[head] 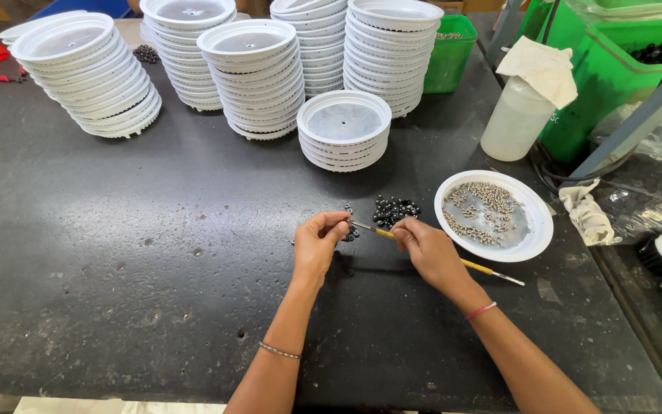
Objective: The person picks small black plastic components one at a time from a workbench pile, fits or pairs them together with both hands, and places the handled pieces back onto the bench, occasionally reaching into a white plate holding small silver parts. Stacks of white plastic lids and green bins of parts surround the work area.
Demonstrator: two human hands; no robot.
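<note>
left hand (pixel 318 244) pinched, right hand (pixel 425 251) pinched

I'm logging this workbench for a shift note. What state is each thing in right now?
left hand: pinched shut at the brush tip
right hand: gripping the thin brush
thin brush: held tilted, tip toward the left hand
white dish: upright, holds small silvery pieces
black beads: loose pile on the table
white lid stacks: several piles, some leaning
plastic bottle: upright, cloth draped on top
green bins: open
</note>
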